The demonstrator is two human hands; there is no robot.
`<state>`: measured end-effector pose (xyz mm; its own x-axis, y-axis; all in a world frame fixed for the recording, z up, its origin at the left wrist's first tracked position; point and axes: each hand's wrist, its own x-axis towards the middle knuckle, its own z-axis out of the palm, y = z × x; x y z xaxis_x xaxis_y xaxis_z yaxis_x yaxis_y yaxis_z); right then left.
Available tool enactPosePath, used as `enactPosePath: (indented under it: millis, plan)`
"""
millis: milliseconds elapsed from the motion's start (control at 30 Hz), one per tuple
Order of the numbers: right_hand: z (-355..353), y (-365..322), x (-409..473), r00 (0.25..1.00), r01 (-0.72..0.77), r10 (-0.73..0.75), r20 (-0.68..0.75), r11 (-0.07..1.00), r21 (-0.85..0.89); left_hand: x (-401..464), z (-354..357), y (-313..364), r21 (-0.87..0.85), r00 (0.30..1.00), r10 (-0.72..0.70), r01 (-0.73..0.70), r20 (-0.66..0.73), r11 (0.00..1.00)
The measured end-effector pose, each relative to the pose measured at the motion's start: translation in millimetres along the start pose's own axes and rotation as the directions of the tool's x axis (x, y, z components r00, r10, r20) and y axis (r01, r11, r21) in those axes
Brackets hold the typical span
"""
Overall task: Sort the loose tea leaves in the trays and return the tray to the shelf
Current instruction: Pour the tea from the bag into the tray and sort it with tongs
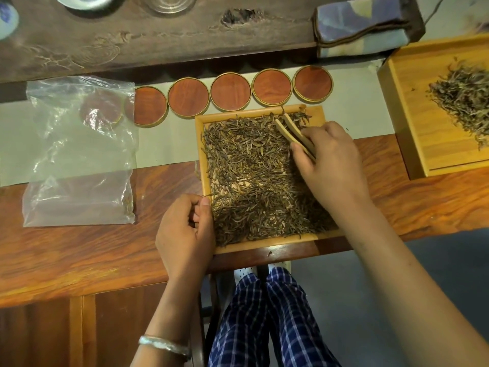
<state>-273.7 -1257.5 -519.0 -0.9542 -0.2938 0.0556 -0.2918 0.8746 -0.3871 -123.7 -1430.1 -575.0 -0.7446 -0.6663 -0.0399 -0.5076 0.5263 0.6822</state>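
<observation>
Head view, looking down: a shallow wooden tray (260, 247) sits at the near edge of the wooden counter (79, 250), filled almost edge to edge with a loose layer of dark tea leaves (254, 178). The right hand (328, 165) reaches in over the tray's far right part, its grip clamped on a pair of bamboo tongs (293, 135) whose tips are slightly apart and rest among the leaves near the far rim. The left hand (185, 231) rests against the tray's near left rim, fingers curled together, thumb touching the edge; whether it pinches a leaf I cannot tell.

To the right, well apart, a second tray (412, 133) holds a much smaller heap of leaves (463, 96), partly out of frame. A clear plastic bag (79, 152) lies flat on the left, with only a few scraps visible in its bottom corner. Five round wooden coasters (230, 91) line up just beyond the near tray, with more showing through the bag.

As a judgement, sorting is in an early to middle stage: the near tray is full and unsorted-looking, only a small portion appears set aside, and no shelf is in view, so returning the tray is yet to come.
</observation>
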Motion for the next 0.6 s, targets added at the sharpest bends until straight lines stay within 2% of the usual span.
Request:
enactPosePath:
  millis: [600]
  plan:
    - [-7.6, 27.2, -3.2, 1.0, -0.008, 0.009, -0.01, 1.0, 0.004, -1.8, 0.2, 0.2, -0.012, 1.0, 0.021, -0.021, -0.008, 1.0]
